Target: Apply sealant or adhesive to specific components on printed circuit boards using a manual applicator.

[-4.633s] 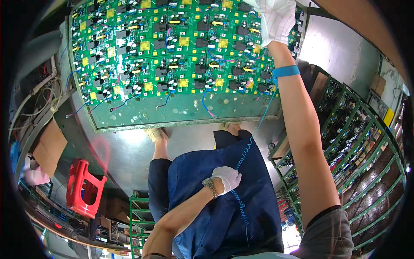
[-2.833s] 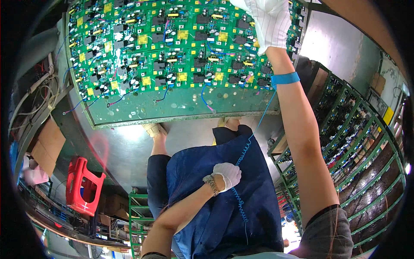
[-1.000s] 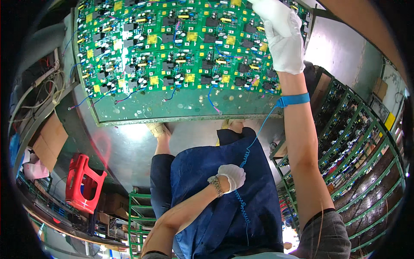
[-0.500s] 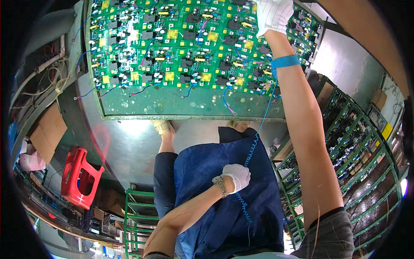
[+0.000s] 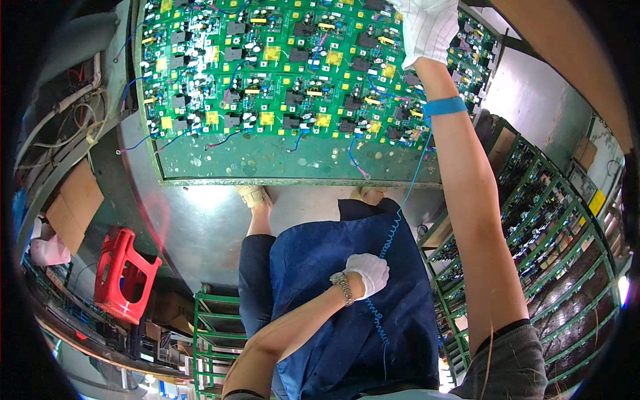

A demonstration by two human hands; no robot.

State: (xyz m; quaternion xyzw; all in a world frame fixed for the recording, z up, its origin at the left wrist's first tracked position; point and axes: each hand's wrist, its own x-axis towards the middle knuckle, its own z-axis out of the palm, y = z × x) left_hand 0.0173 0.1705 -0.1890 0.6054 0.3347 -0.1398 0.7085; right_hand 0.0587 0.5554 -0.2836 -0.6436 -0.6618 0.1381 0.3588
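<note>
My right hand [image 5: 430,30], in a white striped glove, reaches over the far right of a panel of green circuit boards [image 5: 263,137]. The top of the picture cuts off its fingers, so what they touch is hidden. A blue wrist strap [image 5: 445,106] circles that forearm, and a blue coiled cord [image 5: 389,243] runs from it down across my lap. Over the dark blue apron [image 5: 313,253], my gloved left hand [image 5: 369,272] is closed where the cord bends, its fingers curled around it. A metal watch [image 5: 343,288] sits on the left wrist.
Blue wires with small ring ends [image 5: 360,167] hang over the near edge of the green table [image 5: 267,163]. A red plastic stool [image 5: 127,277] stands at left. Green racks [image 5: 567,247] loaded with boards curve along the right, and another green rack [image 5: 217,327] stands lower left.
My right hand and its wrist strap have come slightly nearer to me. The boards sit a touch further right in the picture. My left hand has hardly moved.
</note>
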